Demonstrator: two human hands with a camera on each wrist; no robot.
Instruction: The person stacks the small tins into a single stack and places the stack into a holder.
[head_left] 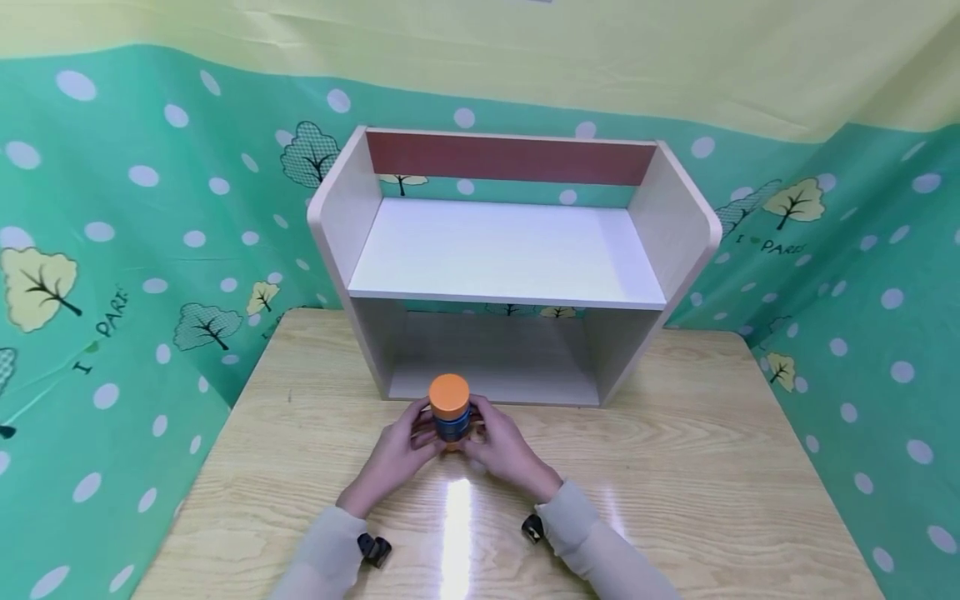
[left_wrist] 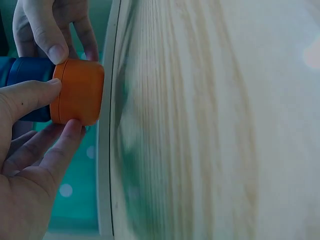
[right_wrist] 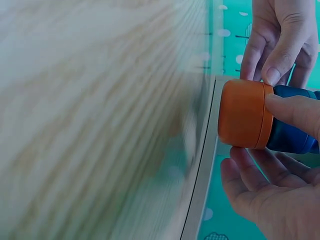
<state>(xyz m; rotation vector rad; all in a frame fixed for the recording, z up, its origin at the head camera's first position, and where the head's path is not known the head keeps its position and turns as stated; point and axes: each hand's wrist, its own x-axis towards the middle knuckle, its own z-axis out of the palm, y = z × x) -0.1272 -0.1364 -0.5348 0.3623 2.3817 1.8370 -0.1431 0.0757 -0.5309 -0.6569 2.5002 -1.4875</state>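
A blue jar (head_left: 452,428) with an orange lid (head_left: 449,396) and an orange base stands upright just in front of the shelf, between both hands. My left hand (head_left: 401,450) holds it from the left, thumb at the front and fingers around the side. From the right, my right hand (head_left: 502,446) grips it in the same way. In the left wrist view the jar's orange base (left_wrist: 82,92) appears between thumb and fingertips, low on the jar. The right wrist view shows both thumbs near the seam of the orange base (right_wrist: 242,115) and the blue body (right_wrist: 292,120).
A white two-tier shelf (head_left: 510,250) stands on the wooden table (head_left: 675,467), right behind the jar. Its side panels rise at left and right. A green dotted curtain (head_left: 112,275) hangs around the table's back and sides.
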